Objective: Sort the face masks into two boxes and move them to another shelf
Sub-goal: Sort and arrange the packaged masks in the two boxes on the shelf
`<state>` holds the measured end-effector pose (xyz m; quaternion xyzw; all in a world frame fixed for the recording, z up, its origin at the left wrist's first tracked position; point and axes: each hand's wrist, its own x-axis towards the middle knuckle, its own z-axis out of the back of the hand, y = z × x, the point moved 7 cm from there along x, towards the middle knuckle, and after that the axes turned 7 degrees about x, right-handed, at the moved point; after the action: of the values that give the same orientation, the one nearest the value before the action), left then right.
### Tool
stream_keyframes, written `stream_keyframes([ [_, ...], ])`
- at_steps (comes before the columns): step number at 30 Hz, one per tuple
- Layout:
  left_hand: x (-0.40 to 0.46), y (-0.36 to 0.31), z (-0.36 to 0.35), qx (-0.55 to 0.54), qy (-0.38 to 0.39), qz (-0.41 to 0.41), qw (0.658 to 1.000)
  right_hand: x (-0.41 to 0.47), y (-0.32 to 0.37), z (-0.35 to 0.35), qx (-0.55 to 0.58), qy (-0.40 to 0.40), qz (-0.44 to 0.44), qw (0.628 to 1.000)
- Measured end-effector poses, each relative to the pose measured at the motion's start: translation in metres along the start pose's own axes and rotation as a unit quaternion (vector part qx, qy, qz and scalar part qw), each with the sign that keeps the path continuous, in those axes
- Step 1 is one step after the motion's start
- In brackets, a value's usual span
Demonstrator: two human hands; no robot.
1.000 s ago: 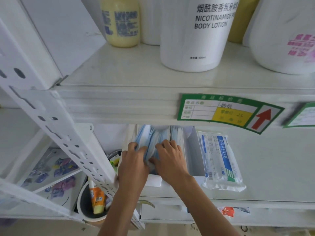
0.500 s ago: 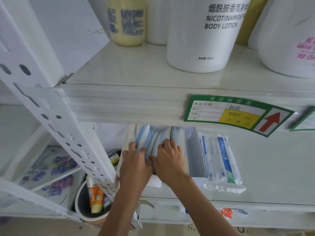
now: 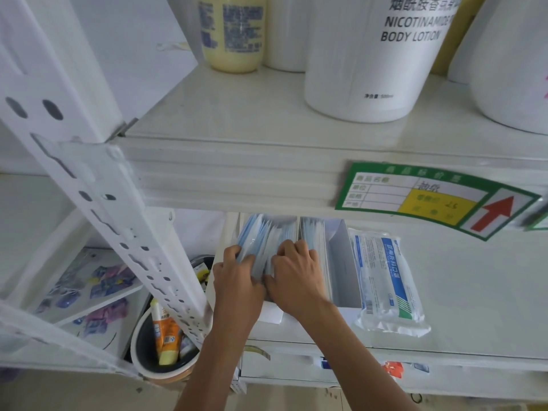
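Note:
A white open box stands on the lower shelf, packed with upright blue and white face masks in clear wrappers. My left hand grips the left bundle of masks, fingers curled into the stack. My right hand sits beside it, fingers curled over the tops of the middle masks. A further row of masks stands at the box's right side. A sealed pack of masks with blue print lies flat to the right of the box.
The upper shelf holds a large white body lotion tub, a yellow bottle and other white tubs. A perforated white upright slants at the left. A bucket with tubes sits below left.
Both hands stay in the box, with the fingers working slightly deeper among the masks. The camera has shifted a little, so the shelf looks lower in view.

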<state>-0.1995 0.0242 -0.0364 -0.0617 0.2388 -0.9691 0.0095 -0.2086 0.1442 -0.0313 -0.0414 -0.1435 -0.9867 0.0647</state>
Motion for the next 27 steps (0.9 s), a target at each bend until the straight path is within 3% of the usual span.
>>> stream_keyframes([
  [17,-0.001,0.002,0.000,-0.045,-0.016,-0.001,0.999,0.002,0.000,-0.002,0.036,-0.018,-0.005,0.999],
  [27,-0.002,0.003,-0.001,-0.062,-0.001,0.005,0.998,0.010,-0.004,-0.011,0.071,-0.010,-0.051,0.996],
])
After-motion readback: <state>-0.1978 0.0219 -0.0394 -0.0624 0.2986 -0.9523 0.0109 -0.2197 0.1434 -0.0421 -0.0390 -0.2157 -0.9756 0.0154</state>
